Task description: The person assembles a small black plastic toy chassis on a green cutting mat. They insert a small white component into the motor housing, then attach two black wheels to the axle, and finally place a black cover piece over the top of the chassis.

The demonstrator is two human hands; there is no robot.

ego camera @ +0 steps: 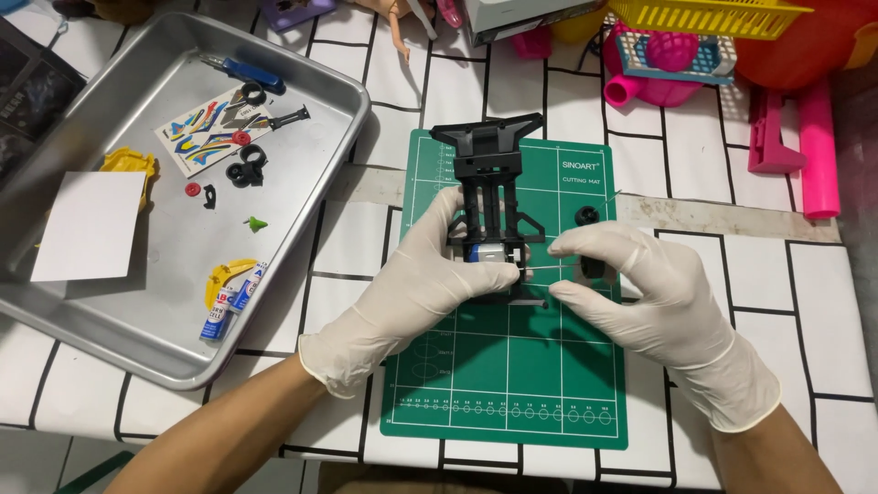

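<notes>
A black plastic toy-car chassis [487, 160] lies lengthwise on a green cutting mat [512, 384]. My left hand [416, 279], in a white glove, grips the chassis at its near end, where a small silver motor [489, 254] sits. My right hand [640, 293], also gloved, pinches at the motor's right side with thumb and forefinger, holding a thin metal rod or wire there. A small black wheel-like part [585, 216] rests on the mat just beyond my right hand.
A metal tray [302, 220] at left holds a sticker sheet [212, 137], black and red small parts, a blue-handled tool [251, 73], yellow body pieces, a white paper [90, 226] and two small batteries [230, 306]. Pink and yellow plastic toys crowd the far edge.
</notes>
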